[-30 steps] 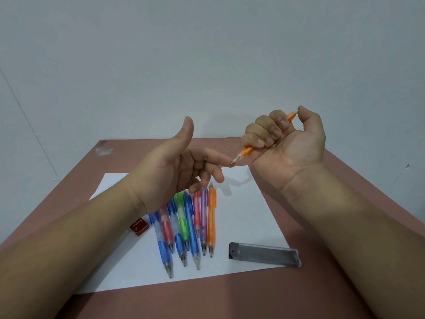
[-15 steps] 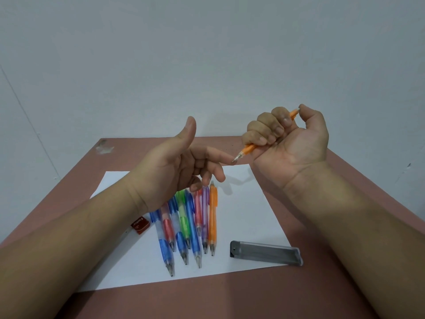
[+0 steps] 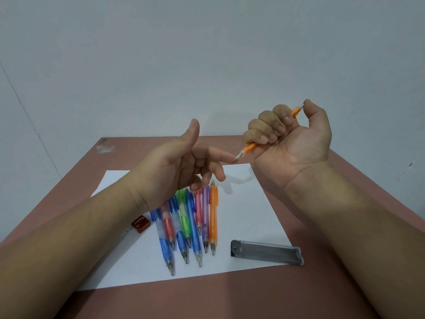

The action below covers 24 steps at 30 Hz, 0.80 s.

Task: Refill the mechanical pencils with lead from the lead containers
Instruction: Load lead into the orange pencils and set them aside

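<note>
My right hand grips an orange mechanical pencil in its fist, thumb on the push button at the top, tip pointing down-left. My left hand is raised beside it, thumb up, with the forefinger stretched out so its tip touches the pencil's tip. Below my hands, several coloured mechanical pencils lie side by side on a white sheet of paper, tips toward me. A grey lead container lies on the sheet's right front corner.
A small red-brown lead box lies at the sheet's left edge, partly under my left forearm. The brown table ends at a pale wall behind; its right edge runs close to my right forearm.
Both hands stayed nearly still; the right hand with the orange pencil rose slightly. The forefinger remains at the pencil's tip.
</note>
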Tool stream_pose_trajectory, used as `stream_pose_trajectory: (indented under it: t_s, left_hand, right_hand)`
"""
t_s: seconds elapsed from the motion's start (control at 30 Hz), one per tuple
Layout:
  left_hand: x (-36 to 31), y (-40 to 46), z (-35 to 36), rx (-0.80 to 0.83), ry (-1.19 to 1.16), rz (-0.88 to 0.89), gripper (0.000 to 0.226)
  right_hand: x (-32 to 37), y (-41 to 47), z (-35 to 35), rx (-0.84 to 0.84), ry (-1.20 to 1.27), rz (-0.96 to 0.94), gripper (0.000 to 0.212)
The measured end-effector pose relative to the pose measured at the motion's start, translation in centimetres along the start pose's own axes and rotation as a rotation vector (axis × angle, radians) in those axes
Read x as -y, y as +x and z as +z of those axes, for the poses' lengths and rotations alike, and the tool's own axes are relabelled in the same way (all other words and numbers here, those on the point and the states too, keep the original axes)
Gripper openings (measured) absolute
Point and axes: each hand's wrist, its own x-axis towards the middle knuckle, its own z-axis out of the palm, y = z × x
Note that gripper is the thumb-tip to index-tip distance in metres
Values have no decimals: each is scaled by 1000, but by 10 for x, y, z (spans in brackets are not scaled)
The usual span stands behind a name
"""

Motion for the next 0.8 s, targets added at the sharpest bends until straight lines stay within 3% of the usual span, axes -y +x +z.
stream_pose_trajectory:
  t_s: [0.8]
  left_hand:
    - [-1,0,0,4,25,-5,80]
  right_hand:
    - [1,-1,1,6,-10,-1,44]
